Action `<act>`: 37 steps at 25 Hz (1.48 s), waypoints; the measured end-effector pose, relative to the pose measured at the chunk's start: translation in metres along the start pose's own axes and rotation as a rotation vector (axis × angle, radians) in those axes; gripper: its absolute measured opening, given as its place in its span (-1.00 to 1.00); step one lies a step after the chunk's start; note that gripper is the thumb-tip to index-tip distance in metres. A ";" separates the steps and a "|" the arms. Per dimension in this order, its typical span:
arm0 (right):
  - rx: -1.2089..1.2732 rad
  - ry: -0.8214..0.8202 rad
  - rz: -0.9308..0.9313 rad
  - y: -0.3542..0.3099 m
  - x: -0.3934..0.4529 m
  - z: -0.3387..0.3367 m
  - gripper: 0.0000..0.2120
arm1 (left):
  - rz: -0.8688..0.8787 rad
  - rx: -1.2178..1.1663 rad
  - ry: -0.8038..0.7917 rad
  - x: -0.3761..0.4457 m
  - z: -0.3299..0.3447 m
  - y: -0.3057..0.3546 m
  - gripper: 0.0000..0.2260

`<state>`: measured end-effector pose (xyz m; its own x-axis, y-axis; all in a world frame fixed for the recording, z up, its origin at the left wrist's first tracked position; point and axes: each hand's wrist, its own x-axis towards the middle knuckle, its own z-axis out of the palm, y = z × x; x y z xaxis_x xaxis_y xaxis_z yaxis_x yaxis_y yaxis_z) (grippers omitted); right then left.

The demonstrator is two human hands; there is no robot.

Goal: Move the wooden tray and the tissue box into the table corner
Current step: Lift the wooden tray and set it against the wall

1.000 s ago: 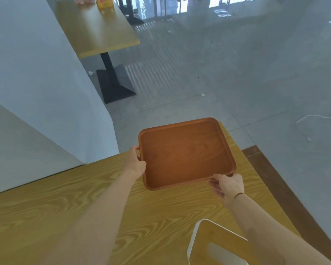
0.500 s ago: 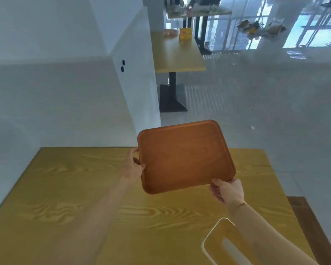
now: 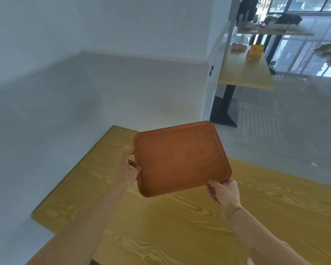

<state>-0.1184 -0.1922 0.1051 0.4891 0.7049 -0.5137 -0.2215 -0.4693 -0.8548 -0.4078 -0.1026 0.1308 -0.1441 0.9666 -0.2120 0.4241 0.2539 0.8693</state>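
The reddish-brown wooden tray [image 3: 181, 157] hangs in the air above the yellow wood-grain table [image 3: 180, 222], tilted, with nothing on it. My left hand [image 3: 127, 170] grips its left edge and my right hand [image 3: 225, 194] grips its near right corner. The table's far left corner [image 3: 116, 131] meets the white wall just beyond the tray. The tissue box is out of the frame.
White walls [image 3: 84, 92] enclose the table on the left and at the back. A second yellow table [image 3: 243, 71] on a black pedestal stands at the right rear with a yellow box on it. Grey floor lies to the right.
The view has swung left toward the wall corner. The tray, held in both hands, has been carried left over the table. The tissue box at the bottom right has left the frame.
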 end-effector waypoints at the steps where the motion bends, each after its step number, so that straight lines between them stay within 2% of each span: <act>1: -0.010 -0.013 0.001 0.003 -0.006 0.017 -0.67 | 0.002 -0.006 0.015 0.001 -0.018 -0.008 -0.46; 6: -0.053 -0.067 -0.005 0.023 -0.043 0.107 -0.68 | -0.010 -0.006 0.066 0.006 -0.112 -0.051 -0.46; 10: -0.080 -0.071 -0.020 0.038 -0.067 0.163 -0.75 | 0.002 -0.025 0.043 0.016 -0.170 -0.078 -0.47; 15: -0.066 -0.036 -0.011 0.048 -0.077 0.193 -0.79 | 0.035 -0.002 0.001 0.045 -0.198 -0.094 -0.44; 19: -0.029 0.027 -0.004 0.051 -0.061 0.196 -0.81 | 0.063 0.037 -0.081 0.081 -0.182 -0.091 -0.43; 27: 0.075 0.160 0.089 0.061 -0.005 0.168 -0.92 | 0.069 0.165 -0.242 0.156 -0.092 -0.072 -0.44; 37: 0.139 0.298 0.337 0.087 0.052 0.149 -0.83 | -0.009 0.351 -0.428 0.222 0.009 -0.082 -0.46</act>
<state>-0.2381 -0.1174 -0.0068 0.5873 0.3322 -0.7381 -0.5102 -0.5560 -0.6562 -0.4668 0.0919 0.0086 0.1959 0.8740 -0.4447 0.7075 0.1880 0.6812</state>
